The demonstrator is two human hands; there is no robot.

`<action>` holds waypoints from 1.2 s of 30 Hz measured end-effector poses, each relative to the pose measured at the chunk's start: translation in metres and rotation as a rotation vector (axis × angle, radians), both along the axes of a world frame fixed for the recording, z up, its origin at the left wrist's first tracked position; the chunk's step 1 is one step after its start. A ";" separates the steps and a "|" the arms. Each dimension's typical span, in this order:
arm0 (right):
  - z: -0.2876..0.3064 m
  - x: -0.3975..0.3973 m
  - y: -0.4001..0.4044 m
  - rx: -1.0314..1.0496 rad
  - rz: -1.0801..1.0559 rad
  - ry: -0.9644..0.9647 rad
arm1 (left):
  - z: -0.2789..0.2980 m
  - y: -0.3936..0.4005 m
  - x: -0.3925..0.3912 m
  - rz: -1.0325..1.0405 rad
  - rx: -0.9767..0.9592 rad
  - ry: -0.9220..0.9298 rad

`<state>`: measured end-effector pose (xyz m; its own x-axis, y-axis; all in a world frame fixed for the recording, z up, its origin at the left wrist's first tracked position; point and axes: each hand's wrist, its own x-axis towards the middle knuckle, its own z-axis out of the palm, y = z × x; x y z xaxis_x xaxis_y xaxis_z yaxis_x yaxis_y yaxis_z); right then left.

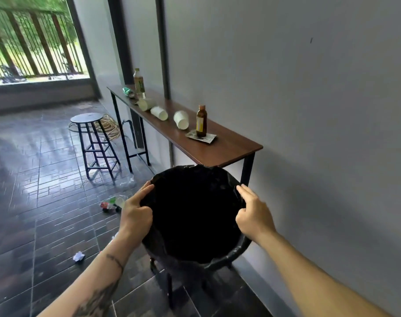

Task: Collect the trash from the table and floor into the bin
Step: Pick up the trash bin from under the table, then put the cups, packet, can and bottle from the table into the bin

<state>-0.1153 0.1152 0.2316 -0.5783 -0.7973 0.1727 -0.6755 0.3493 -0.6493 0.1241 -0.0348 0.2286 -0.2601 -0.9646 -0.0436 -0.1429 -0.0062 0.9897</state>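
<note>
A round bin lined with a black bag [238,249] stands in front of me at the near end of a narrow wooden table [220,149]. My left hand [135,210] pinches the bag's left edge and my right hand [252,212] grips its right edge. On the table lie three white paper cups [181,120], a brown bottle [201,121] standing on a flat wrapper [201,137], a tall pale bottle [139,82] and a crushed green wrapper [127,90]. On the floor lie a crushed plastic bottle [111,203], a clear plastic bag [126,183] and a crumpled white paper [78,256].
A black round stool [87,118] stands left of the table, with a coil of rope [108,126] behind it. The grey wall runs along the right. A large window with bars fills the far left. The floor is dark glossy tile.
</note>
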 end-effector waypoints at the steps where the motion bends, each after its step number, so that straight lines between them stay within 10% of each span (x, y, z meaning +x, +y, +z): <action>1: 0.003 0.007 -0.011 -0.007 0.013 0.007 | 0.006 -0.007 0.008 0.019 0.013 0.006; 21: 0.051 0.113 -0.226 0.006 0.023 0.077 | 0.043 -0.207 0.127 0.132 -0.011 -0.055; 36: 0.056 0.039 -0.324 0.025 -0.185 0.076 | 0.030 -0.307 0.080 0.276 0.016 -0.062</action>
<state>-0.0765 -0.2087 0.2880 -0.7015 -0.6831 0.2031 -0.6451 0.4874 -0.5885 0.2037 -0.3415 0.2590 0.0160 -0.9976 -0.0672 -0.1940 -0.0690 0.9786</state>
